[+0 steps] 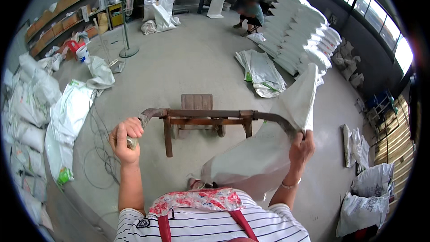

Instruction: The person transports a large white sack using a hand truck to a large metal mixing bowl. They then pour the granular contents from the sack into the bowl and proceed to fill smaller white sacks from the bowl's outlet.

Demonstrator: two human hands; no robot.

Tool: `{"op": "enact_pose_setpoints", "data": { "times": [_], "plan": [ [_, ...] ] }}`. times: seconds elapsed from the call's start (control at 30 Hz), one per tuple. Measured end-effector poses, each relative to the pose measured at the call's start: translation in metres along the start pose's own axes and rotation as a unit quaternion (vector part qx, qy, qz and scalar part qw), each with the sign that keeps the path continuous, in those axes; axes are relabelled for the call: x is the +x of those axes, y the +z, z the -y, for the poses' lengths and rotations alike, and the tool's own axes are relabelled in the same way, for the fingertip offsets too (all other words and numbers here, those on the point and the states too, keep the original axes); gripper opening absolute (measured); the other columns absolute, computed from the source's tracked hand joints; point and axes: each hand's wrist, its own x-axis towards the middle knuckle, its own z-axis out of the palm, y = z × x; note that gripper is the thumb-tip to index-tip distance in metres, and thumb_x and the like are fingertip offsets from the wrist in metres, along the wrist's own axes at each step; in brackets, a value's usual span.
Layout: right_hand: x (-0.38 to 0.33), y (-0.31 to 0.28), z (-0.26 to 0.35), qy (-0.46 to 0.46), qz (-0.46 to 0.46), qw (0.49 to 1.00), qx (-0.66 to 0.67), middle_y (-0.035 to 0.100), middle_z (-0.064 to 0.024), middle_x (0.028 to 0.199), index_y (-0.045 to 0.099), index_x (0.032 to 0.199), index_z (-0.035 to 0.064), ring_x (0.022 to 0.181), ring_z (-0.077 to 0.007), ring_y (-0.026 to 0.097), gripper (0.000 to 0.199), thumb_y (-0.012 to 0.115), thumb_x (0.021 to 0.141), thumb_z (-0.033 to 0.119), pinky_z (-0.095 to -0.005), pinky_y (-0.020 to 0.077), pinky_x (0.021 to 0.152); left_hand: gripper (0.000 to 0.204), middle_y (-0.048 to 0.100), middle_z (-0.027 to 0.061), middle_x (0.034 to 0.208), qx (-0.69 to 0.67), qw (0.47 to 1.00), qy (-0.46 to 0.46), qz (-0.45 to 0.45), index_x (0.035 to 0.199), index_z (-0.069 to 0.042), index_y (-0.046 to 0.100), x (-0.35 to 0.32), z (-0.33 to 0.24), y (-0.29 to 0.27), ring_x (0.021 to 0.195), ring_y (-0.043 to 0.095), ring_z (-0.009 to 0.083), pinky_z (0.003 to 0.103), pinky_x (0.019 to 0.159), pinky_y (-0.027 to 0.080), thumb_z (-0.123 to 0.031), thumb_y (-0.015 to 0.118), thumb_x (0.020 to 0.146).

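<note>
A wooden hand cart (197,118) with metal handles stands on the concrete floor in front of me. My left hand (125,140) is closed around the cart's left handle. My right hand (301,145) grips the right handle together with an empty white woven sack (268,148), which drapes down from the handle toward my waist. The sack's upper corner sticks up above my right hand.
A tall stack of filled white sacks (298,31) stands at the right, flat empty sacks (262,71) before it. A person (251,14) sits far back. Sacks (27,107) and cables (101,152) lie left; a fan stand (127,47) and shelves (62,13) behind.
</note>
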Motion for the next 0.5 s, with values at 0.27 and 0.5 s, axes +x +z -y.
{"op": "enact_pose_setpoints", "data": {
  "times": [0.27, 0.5],
  "plan": [
    [0.173, 0.246, 0.097, -0.021, 0.040, 0.998, -0.034, 0.055, -0.0223, 0.065, 0.050, 0.077, 0.0015, 0.063, -0.0398, 0.054, 0.016, 0.047, 0.079, 0.017, -0.0447, 0.0424, 0.059, 0.033, 0.046, 0.0072, 0.053, -0.010, 1.000, -0.008, 0.006, 0.056, -0.004, 0.040, 0.221, 0.226, -0.020, 0.052, 0.041, 0.0173, 0.031, 0.057, 0.033, -0.017, 0.039, 0.086],
    [0.295, 0.443, 0.192, -0.026, 0.027, 0.998, -0.051, 0.055, -0.0209, 0.065, 0.050, 0.076, 0.0020, 0.062, -0.0412, 0.053, 0.015, 0.053, 0.079, 0.017, -0.0454, 0.0419, 0.057, 0.033, 0.044, 0.0064, 0.051, -0.048, 0.999, 0.012, 0.011, 0.055, -0.005, 0.038, 0.418, 0.417, -0.044, 0.049, 0.038, 0.0167, 0.032, 0.056, 0.033, -0.017, 0.038, 0.086]
  ]
}}
